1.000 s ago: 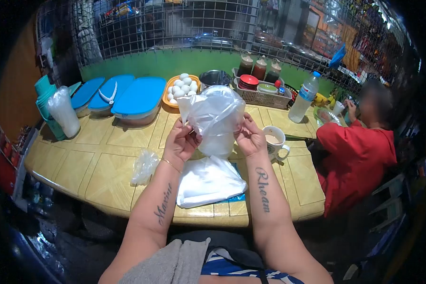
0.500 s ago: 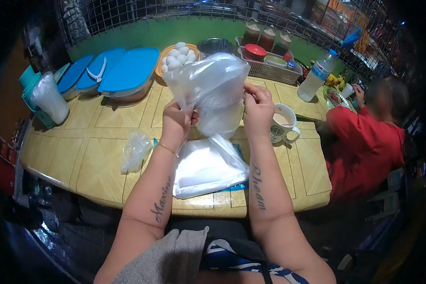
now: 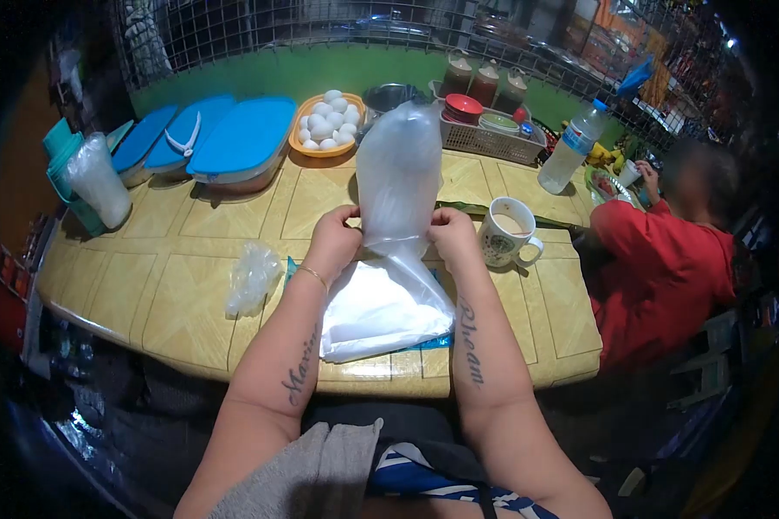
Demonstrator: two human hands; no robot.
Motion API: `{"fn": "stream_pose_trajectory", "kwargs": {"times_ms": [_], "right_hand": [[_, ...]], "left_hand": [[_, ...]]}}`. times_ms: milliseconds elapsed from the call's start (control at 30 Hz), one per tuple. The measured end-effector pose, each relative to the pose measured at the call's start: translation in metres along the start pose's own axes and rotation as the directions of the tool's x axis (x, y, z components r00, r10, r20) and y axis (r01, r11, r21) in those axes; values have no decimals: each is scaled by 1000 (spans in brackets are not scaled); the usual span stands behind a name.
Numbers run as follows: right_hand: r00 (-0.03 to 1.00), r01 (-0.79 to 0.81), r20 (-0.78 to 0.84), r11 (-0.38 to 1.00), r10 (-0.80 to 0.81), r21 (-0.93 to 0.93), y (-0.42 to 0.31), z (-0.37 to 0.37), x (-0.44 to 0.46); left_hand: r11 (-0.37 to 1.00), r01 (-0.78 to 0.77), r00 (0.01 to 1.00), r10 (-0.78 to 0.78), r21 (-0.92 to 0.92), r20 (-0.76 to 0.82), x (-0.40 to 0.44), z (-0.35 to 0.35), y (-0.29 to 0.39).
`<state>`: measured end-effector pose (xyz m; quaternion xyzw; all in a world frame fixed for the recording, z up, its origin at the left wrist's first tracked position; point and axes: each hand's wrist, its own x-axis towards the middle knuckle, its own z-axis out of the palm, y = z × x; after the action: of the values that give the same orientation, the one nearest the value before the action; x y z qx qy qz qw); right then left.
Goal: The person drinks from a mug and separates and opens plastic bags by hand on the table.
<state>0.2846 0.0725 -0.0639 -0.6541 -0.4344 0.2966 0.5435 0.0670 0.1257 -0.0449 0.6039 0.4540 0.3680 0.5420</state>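
A clear plastic bag (image 3: 399, 173), puffed out and standing away from me, is held between my two hands. My left hand (image 3: 336, 238) pinches its near left edge, fingers closed. On the opposite edge my right hand (image 3: 453, 233) is closed in a pinch too. Below them lies a stack of flat plastic bags (image 3: 376, 311) on a blue wrapper (image 3: 441, 341). A crumpled clear bag (image 3: 253, 278) rests left of my left forearm. Right of my right hand stands a mug (image 3: 508, 232) with a light brown drink.
Blue-lidded containers (image 3: 242, 134), a basket of eggs (image 3: 327, 125) and a rack with jars (image 3: 493, 143) line the table's far side. A water bottle (image 3: 573, 147) stands at the right, near a person in red (image 3: 662, 268).
Both hands have come down and nearer to me. The bag has gone from loosely crumpled to puffed out and more upright, with its near part drawn narrow between my fingers.
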Motion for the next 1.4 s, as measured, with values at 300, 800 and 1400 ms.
{"fn": "stream_pose_trajectory", "kwargs": {"times_ms": [300, 800, 1400], "right_hand": [[999, -38, 1, 978, 38, 207, 1, 7, -3], [991, -129, 46, 986, 124, 102, 12, 14, 1], [976, 220, -17, 975, -219, 27, -17, -5, -6]], "left_hand": [[999, 10, 1000, -9, 45, -12, 12, 11, -20], [978, -7, 997, -9, 208, 74, -2, 3, -5], [954, -210, 954, 247, 212, -167, 12, -12, -22]]}}
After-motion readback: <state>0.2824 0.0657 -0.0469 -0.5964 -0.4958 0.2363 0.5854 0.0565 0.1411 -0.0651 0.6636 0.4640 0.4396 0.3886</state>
